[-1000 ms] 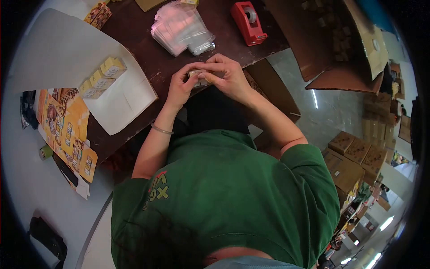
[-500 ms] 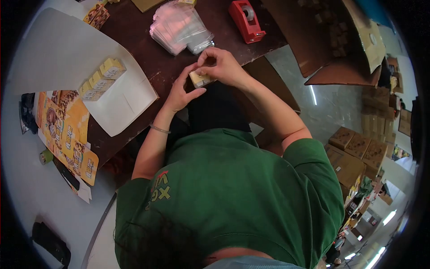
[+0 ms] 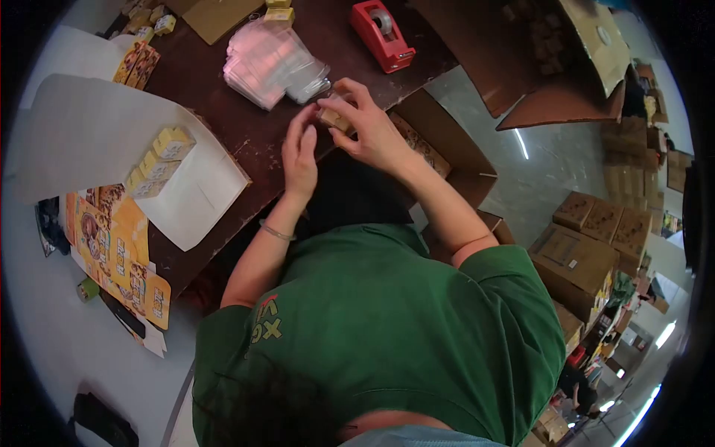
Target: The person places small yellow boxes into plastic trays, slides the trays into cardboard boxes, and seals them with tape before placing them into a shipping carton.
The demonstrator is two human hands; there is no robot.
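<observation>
A small yellow box (image 3: 332, 118) sits at the near edge of the dark table, between the thumb and fingers of my right hand (image 3: 375, 134). Part of the box is covered by those fingers. My left hand (image 3: 300, 156) is on its left side, fingers stretched out and thumb apart, with the fingertips right at the box's edge. Just beyond the hands lies a pile of clear plastic bags (image 3: 261, 63). On the left, a row of several small yellow boxes (image 3: 160, 160) stands on an opened white carton sheet (image 3: 205, 197).
A red tape dispenser (image 3: 381, 37) stands at the table's far right. An open cardboard box (image 3: 477, 160) is below the table edge, and a larger carton (image 3: 562, 112) is at upper right. Orange printed cartons (image 3: 112, 238) lie left. Stacked brown boxes (image 3: 573, 253) stand on the right.
My left hand has loosened from the box; its thumb has come off and its fingers have straightened. My right hand now holds the box, with its thumb lower. The view has shifted slightly.
</observation>
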